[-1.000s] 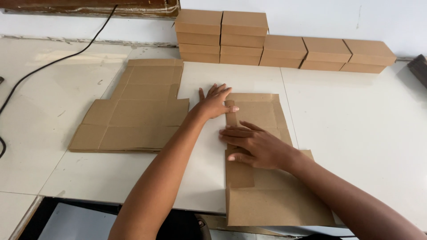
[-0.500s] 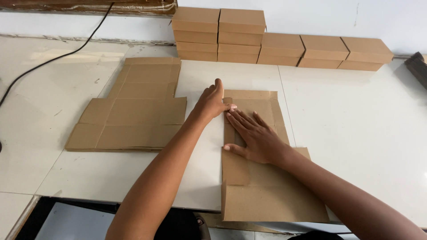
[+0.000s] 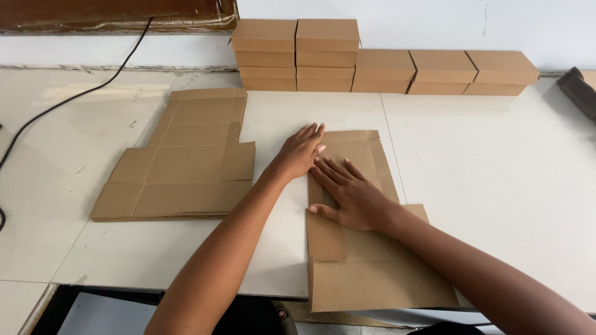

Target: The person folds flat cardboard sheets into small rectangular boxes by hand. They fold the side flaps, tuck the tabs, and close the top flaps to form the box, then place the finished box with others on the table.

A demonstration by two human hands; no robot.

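Note:
A flat brown cardboard box blank lies on the white table in front of me, with its left flaps folded inward. My right hand lies flat on the blank's middle, fingers spread, pointing away and to the left. My left hand presses flat on the blank's upper left edge, just above the right hand's fingertips. Neither hand grips anything.
A stack of unfolded cardboard blanks lies to the left. Several assembled brown boxes stand in rows against the back wall. A black cable runs across the table's left side. A dark object sits at the far right edge.
My right hand slid forward along the blank toward my left hand, flattening the folded flap. My left hand stayed pressed at the upper left edge.

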